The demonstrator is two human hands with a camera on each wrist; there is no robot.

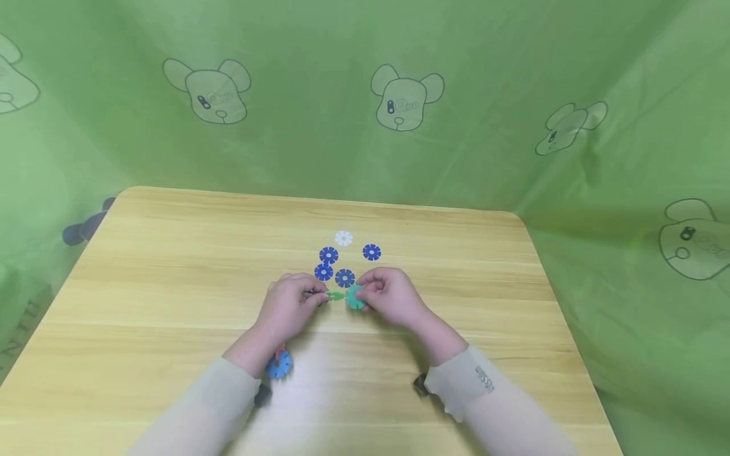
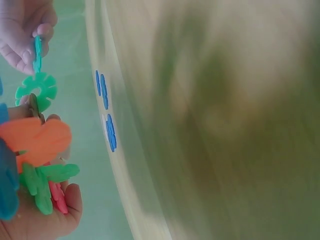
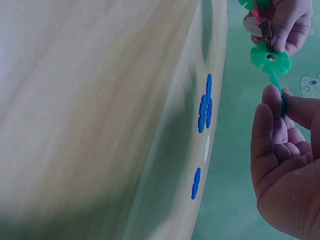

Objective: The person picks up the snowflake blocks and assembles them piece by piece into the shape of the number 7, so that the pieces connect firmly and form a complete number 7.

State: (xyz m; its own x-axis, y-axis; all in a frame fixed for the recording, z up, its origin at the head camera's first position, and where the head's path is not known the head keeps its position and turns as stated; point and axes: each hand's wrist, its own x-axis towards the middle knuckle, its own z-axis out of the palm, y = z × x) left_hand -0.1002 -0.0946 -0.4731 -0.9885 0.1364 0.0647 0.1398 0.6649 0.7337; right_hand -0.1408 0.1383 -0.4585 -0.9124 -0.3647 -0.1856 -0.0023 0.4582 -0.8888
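My left hand point(image 1: 289, 305) grips a chain of notched plastic discs. In the left wrist view this chain shows an orange disc point(image 2: 37, 137), a green disc point(image 2: 37, 190), a pink disc point(image 2: 58, 197) and a dark brownish disc point(image 2: 34, 104). A blue disc point(image 1: 275, 371) hangs at its near end below the wrist. At the far end a light green disc point(image 1: 336, 296) sticks out past the left fingertips. My right hand point(image 1: 396, 299) pinches a teal disc point(image 1: 353, 303) between thumb and fingers. Its edge meets the light green disc, the two standing crosswise.
Beyond the hands, several dark blue discs point(image 1: 345, 283) and a white disc point(image 1: 338, 239) lie flat on the wooden table point(image 1: 171, 285). Two of the blue ones touch or nearly touch. A green curtain point(image 1: 313, 145) printed with bear heads surrounds the table's back and sides.
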